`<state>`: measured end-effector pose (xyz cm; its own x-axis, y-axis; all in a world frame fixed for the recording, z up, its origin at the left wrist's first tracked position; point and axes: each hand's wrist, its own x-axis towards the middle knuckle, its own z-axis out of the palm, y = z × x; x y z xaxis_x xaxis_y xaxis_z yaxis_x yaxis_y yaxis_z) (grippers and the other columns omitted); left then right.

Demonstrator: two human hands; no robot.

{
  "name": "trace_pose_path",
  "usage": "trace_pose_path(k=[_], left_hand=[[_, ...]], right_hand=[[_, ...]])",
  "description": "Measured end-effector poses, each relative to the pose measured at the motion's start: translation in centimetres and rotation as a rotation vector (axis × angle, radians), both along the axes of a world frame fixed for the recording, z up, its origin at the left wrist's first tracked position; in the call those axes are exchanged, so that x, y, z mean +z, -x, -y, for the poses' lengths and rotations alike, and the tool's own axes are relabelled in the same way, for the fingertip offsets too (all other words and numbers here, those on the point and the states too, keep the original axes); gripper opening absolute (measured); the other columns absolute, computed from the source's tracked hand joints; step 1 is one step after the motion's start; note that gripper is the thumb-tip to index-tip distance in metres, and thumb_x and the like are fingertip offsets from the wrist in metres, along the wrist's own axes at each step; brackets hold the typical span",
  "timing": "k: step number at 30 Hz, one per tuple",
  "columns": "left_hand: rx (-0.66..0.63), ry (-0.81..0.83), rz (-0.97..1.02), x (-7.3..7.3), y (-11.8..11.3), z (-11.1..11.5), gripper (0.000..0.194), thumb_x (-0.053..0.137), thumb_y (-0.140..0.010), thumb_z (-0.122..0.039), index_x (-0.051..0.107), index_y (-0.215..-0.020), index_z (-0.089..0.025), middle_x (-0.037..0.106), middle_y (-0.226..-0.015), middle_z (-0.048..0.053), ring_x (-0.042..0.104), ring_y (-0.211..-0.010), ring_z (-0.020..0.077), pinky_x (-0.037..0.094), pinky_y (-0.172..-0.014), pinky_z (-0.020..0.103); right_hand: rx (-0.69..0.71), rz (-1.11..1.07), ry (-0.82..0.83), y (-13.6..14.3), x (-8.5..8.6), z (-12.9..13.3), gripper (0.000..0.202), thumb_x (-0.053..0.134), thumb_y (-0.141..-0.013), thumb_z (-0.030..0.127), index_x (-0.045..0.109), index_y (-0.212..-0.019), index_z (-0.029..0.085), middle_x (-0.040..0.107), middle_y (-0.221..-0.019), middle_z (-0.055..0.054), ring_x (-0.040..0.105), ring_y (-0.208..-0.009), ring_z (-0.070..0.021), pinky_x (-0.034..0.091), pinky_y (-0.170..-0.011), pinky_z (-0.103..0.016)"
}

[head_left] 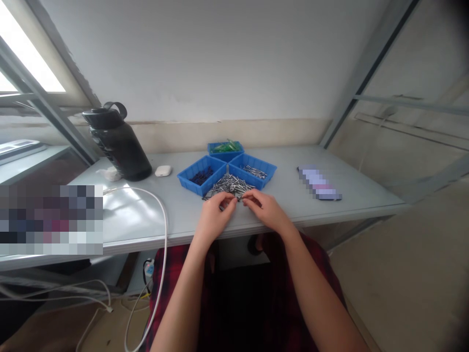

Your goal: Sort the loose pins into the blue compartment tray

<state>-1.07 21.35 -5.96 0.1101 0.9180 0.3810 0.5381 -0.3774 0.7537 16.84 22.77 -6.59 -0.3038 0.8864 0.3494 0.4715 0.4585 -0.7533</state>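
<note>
Where the left hand [214, 215] and right hand [266, 208] meet at frame centre, their fingers pinch at the near edge of a loose screw pile [230, 185] on the worktop [183, 215]; what they grip is too small to tell. Three blue trays [201, 177] stand just behind, their contents indistinct.

Nothing readable from where I'm watching. The dark bottle [119, 146] left of the blue trays [227, 168] shows no label I can make out, and the two patches on the worktop [183, 215] are blurred out.
</note>
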Motion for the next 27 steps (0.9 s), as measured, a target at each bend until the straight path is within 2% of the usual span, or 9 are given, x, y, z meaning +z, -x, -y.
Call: trace_pose_path(k=[8, 13, 17, 27], left_hand=[[0.008, -0.019, -0.014, 0.03, -0.02, -0.08, 0.019, 0.051, -0.086, -0.029, 0.067, -0.084, -0.019, 0.069, -0.082, 0.001, 0.059, -0.070, 0.0142, 0.046, -0.069, 0.025], [-0.002, -0.019, -0.009, 0.05, 0.02, -0.06, 0.019, 0.050, -0.086, -0.029, 0.066, -0.085, -0.019, 0.069, -0.082, 0.001, 0.058, -0.071, 0.0142, 0.046, -0.070, 0.025], [-0.008, -0.004, -0.008, 0.08, 0.05, -0.10, 0.018, 0.051, -0.085, -0.027, 0.066, -0.087, -0.019, 0.069, -0.084, 0.002, 0.059, -0.072, 0.0146, 0.046, -0.072, 0.026], [-0.011, -0.007, -0.037, 0.31, -0.02, 0.12, 0.020, 0.050, -0.086, -0.031, 0.067, -0.086, -0.019, 0.069, -0.084, 0.003, 0.060, -0.073, 0.0159, 0.046, -0.072, 0.027]], right_hand=[[-0.035, 0.030, 0.002, 0.07, 0.21, 0.08, 0.021, 0.049, -0.091, 0.039, 0.061, -0.101, 0.025, 0.070, -0.090, -0.001, 0.065, -0.083, -0.0186, 0.047, -0.075, -0.030], [-0.001, 0.046, -0.028, 0.05, 0.30, 0.04, 0.022, 0.043, -0.094, 0.033, 0.062, -0.097, 0.024, 0.069, -0.087, 0.000, 0.063, -0.083, -0.0167, 0.045, -0.076, -0.028], [0.007, 0.050, -0.039, 0.05, 0.17, 0.01, 0.019, 0.045, -0.093, 0.031, 0.062, -0.095, 0.024, 0.069, -0.087, -0.001, 0.063, -0.083, -0.0170, 0.045, -0.075, -0.028], [-0.002, 0.008, -0.027, 0.07, 0.14, 0.10, 0.017, 0.047, -0.091, 0.032, 0.061, -0.097, 0.024, 0.070, -0.091, -0.002, 0.065, -0.084, -0.0185, 0.047, -0.075, -0.030]])
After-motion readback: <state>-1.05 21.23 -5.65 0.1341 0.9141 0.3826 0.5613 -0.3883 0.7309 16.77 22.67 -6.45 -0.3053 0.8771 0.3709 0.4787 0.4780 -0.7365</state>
